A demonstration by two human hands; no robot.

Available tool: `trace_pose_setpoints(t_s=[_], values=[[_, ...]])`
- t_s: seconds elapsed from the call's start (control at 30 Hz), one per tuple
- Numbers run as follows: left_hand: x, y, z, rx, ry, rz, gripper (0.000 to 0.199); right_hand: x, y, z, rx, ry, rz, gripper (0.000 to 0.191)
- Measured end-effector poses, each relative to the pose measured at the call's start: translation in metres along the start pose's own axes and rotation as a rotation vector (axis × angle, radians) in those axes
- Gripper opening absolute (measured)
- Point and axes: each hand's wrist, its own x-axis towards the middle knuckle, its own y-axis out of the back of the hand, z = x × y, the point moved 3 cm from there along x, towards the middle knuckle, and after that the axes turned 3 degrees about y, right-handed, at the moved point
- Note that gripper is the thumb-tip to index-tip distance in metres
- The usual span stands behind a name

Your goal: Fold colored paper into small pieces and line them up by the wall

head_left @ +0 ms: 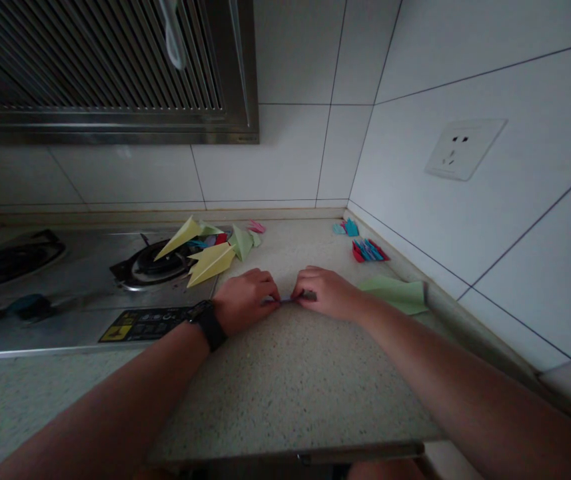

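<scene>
A narrow purplish strip [286, 301], which looks like paper, spans the small gap between my hands just over the countertop. My left hand [248, 300], with a dark watch [208, 323] on its wrist, pinches one end. The other end is in the closed fingertips of my right hand [328, 291]. Most of the strip is hidden by my fingers. Beyond my right forearm lies a light green paper sheet [398, 295]. Yellow folded paper planes [212, 262] and green folded paper [242, 241] sit past my left hand, partly over the stove burner.
Red and blue folded paper pieces [369, 251] and a small blue one [350, 227] lie by the right wall. A pink piece [256, 227] rests at the back. The gas stove [80, 280] is at left under a range hood [115, 127]. A wall socket [465, 150] is at right.
</scene>
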Motion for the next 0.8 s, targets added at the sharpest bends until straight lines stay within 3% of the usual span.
trace_pose_setpoints(t_s=[0.4,0.8], values=[[0.0017,-0.0034,0.0049,0.020,0.005,-0.095,0.022,0.0013,-0.0010,-0.0026,0.040,-0.033,-0.064,0.008],[0.0018,-0.0025,0.0077,0.013,0.013,-0.113,0.024,0.0019,0.0012,-0.0052,-0.002,-0.061,-0.119,0.010]])
